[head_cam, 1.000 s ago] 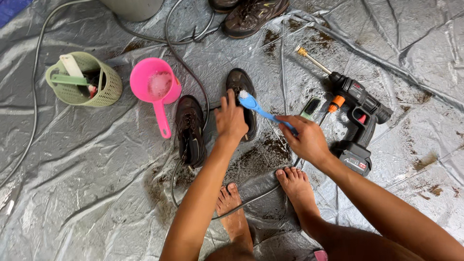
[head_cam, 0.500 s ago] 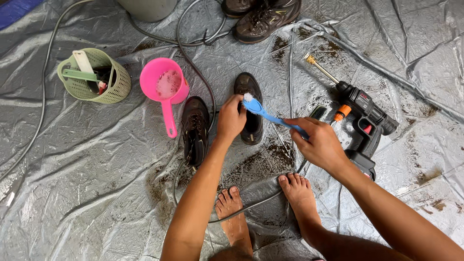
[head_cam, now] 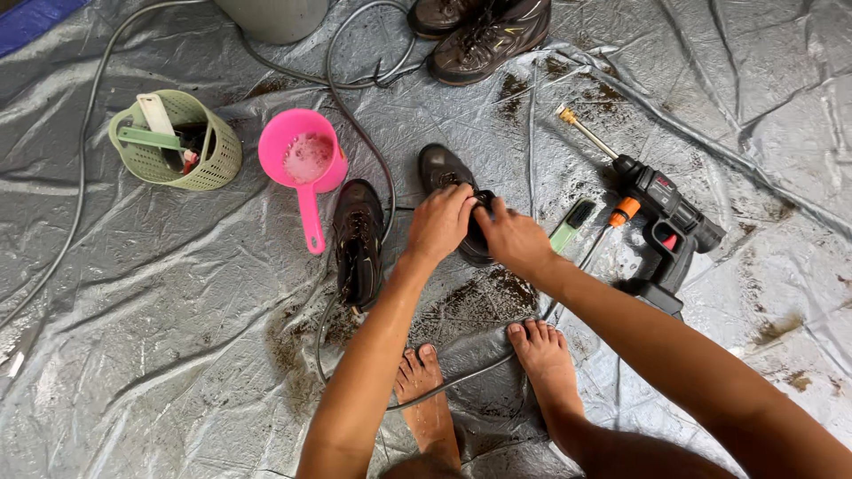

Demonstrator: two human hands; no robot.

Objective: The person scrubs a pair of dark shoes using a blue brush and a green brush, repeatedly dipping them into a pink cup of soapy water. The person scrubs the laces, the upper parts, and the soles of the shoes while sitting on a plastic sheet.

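Both hands now on the dark brown muddy shoe (head_cam: 444, 173) lying on the grey plastic tarp (head_cam: 177, 355), just ahead of the bare feet (head_cam: 497, 381). Left hand (head_cam: 441, 222) is curled over the shoe's opening, fingers closed on its collar. Right hand (head_cam: 512, 238) presses against the same rim from the other side; thumb and fingers pinch the shoe's edge. The blue-headed brush that the right hand held half a second ago is gone from it and not clearly visible now; a green-handled brush (head_cam: 568, 229) lies on the tarp just beside the right wrist. So scrubbing has paused and the work looks shifted to handling the shoe itself.

Second dark shoe (head_cam: 358, 241) lies just left, apart from the hands. Pink plastic dipper (head_cam: 306, 164) with suds sits beyond it, pale green mesh basket (head_cam: 173, 142) further left. Black cordless spray gun (head_cam: 661, 222) rests at right.
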